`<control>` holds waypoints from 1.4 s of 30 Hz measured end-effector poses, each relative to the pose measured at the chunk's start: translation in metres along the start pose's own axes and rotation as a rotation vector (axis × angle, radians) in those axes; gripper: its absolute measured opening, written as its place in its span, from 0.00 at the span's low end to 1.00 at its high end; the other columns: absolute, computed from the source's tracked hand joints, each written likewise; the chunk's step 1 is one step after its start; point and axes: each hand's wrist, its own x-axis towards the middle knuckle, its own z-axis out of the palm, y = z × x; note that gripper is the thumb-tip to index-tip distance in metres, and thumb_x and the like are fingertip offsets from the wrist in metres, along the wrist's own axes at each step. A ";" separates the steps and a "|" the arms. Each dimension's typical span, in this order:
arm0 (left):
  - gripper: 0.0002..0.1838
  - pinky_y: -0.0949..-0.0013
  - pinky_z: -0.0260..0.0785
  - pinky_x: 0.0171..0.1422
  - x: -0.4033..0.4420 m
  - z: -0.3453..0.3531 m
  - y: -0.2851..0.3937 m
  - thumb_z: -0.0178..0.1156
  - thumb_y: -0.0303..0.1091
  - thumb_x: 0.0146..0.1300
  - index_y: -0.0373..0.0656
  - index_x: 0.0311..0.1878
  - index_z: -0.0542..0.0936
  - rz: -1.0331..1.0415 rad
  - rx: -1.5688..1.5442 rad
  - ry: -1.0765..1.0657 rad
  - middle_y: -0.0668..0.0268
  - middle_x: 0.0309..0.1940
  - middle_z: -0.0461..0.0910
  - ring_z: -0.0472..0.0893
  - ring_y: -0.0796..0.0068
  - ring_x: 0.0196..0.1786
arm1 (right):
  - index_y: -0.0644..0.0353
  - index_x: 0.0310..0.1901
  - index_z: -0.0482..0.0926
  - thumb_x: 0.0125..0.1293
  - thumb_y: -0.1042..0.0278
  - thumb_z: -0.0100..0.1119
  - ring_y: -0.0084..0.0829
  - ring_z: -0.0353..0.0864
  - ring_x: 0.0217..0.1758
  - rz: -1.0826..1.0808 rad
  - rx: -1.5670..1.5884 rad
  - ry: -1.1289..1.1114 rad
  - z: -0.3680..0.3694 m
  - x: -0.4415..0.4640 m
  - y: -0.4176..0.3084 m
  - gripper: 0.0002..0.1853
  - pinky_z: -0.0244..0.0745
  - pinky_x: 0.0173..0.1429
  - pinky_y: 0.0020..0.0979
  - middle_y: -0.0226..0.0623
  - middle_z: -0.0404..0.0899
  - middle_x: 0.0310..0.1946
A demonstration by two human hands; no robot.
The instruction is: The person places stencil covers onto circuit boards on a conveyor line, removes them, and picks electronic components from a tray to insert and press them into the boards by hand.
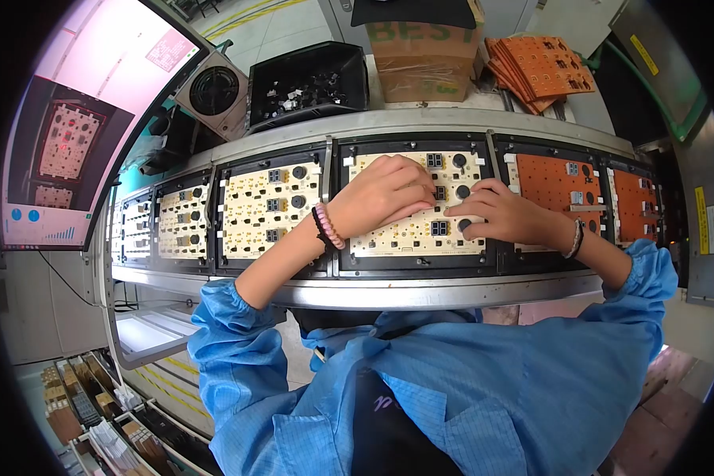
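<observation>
A cream-coloured circuit board [389, 242] lies in a black frame in front of me, with black two-digit displays [439, 228] and round black parts [459, 161] along its right side. My left hand [385, 194] is over the board's middle, its fingers bent and drawn together beside the middle display. Whatever they pinch is hidden. From the right, my right hand [504, 214] reaches over the board's edge with its fingers apart. Its index fingertip points left between the middle and lower displays, and its thumb is by the lower round part.
More framed cream boards [246, 214] stand to the left, orange-brown boards [551, 186] to the right, along a metal rail [420, 297]. Behind are a black bin [305, 115] of small parts, a cardboard box [420, 67] and stacked orange boards [543, 67]. A monitor [79, 119] stands at left.
</observation>
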 end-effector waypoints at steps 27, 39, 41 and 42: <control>0.10 0.58 0.71 0.46 -0.037 -0.099 0.143 0.50 0.40 0.68 0.48 0.32 0.75 0.894 0.122 0.359 0.66 0.29 0.77 0.78 0.70 0.32 | 0.58 0.67 0.72 0.63 0.81 0.56 0.49 0.74 0.65 0.701 -0.411 0.089 -0.050 -0.045 0.150 0.28 0.69 0.70 0.45 0.47 0.76 0.61; 0.13 0.55 0.63 0.68 -0.028 -0.101 0.254 0.52 0.29 0.72 0.36 0.31 0.81 0.911 -0.278 0.938 0.64 0.24 0.81 0.81 0.69 0.44 | 0.53 0.78 0.59 0.64 0.80 0.58 0.47 0.68 0.73 0.946 -0.719 -0.245 -0.070 -0.126 0.245 0.39 0.60 0.79 0.43 0.46 0.71 0.68; 0.13 0.54 0.63 0.69 -0.035 -0.101 0.256 0.52 0.29 0.72 0.36 0.32 0.81 0.908 -0.173 0.937 0.64 0.25 0.82 0.81 0.69 0.45 | 0.54 0.76 0.61 0.66 0.79 0.54 0.45 0.71 0.71 0.856 -0.794 -0.201 -0.064 -0.135 0.243 0.36 0.67 0.73 0.40 0.46 0.72 0.68; 0.13 0.54 0.63 0.69 -0.038 -0.102 0.256 0.52 0.30 0.72 0.36 0.32 0.81 0.911 -0.155 0.949 0.64 0.25 0.82 0.81 0.69 0.45 | 0.55 0.75 0.63 0.68 0.78 0.54 0.45 0.74 0.68 0.791 -0.792 -0.098 -0.064 -0.139 0.242 0.33 0.69 0.71 0.40 0.47 0.75 0.65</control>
